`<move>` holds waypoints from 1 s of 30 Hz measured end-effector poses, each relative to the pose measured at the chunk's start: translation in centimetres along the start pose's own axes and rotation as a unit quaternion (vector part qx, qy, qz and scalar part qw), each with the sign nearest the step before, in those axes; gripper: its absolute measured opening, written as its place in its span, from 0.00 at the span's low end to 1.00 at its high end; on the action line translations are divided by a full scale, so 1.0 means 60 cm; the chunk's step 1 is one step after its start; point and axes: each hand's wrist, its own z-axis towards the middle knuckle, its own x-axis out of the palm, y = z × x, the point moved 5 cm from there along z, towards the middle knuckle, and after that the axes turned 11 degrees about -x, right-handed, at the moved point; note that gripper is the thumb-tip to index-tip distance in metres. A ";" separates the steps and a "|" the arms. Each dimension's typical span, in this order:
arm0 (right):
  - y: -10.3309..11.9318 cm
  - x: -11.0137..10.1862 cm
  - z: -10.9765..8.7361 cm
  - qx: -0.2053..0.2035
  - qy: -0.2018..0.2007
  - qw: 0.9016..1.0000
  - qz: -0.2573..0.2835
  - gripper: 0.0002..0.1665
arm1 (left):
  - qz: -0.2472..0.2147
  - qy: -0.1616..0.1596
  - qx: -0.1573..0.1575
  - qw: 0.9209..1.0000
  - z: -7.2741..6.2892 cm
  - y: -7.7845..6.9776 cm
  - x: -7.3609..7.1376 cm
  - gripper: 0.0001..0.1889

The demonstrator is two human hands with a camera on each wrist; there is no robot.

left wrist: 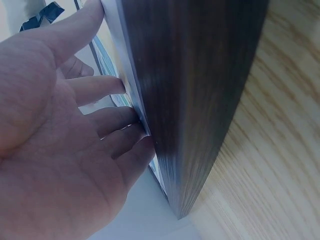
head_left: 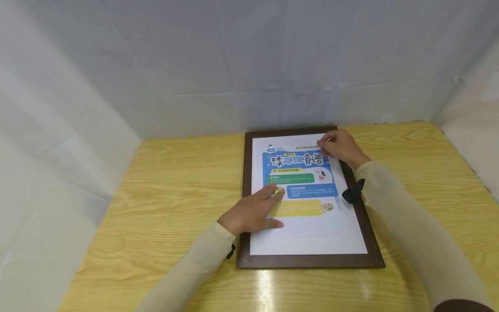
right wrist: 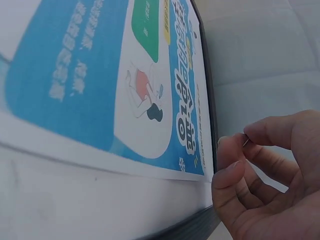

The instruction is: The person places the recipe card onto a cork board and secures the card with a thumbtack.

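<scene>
A printed poster (head_left: 308,191) in blue, green and yellow lies on the white board (head_left: 312,247) inside a dark brown wooden frame (head_left: 312,261). My left hand (head_left: 253,210) rests with spread fingers on the poster's lower left part. In the left wrist view its fingertips touch the surface just past the frame's edge (left wrist: 170,100). Over the poster's top right corner, my right hand (head_left: 340,147) pinches a small, thin, pin-like thing (right wrist: 246,142) between thumb and index finger. Most of that thing is hidden by the fingertips.
The frame lies flat on a wood-grain table (head_left: 175,195), near its back edge. Behind the table hangs a pale sheet (head_left: 195,65), with more sheeting at both sides. A small dark spot (head_left: 270,146) shows at the poster's top left corner.
</scene>
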 end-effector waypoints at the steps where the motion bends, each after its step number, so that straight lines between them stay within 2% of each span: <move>1: 0.000 0.000 0.001 0.001 -0.004 1.000 0.002 0.20 | 0.000 0.000 0.000 1.000 0.000 0.000 0.000 0.45; 13: -0.004 0.000 0.018 -0.011 -0.042 0.999 0.033 0.19 | -0.004 0.002 0.000 1.000 -0.002 -0.001 -0.002 0.45; 19: -0.005 0.003 0.027 0.009 -0.058 0.998 0.029 0.16 | 0.000 0.001 0.001 1.000 -0.003 0.000 -0.002 0.45; 30: -0.012 0.007 0.037 0.046 -0.082 0.994 0.062 0.12 | 0.001 0.001 0.000 1.000 -0.005 -0.002 -0.001 0.45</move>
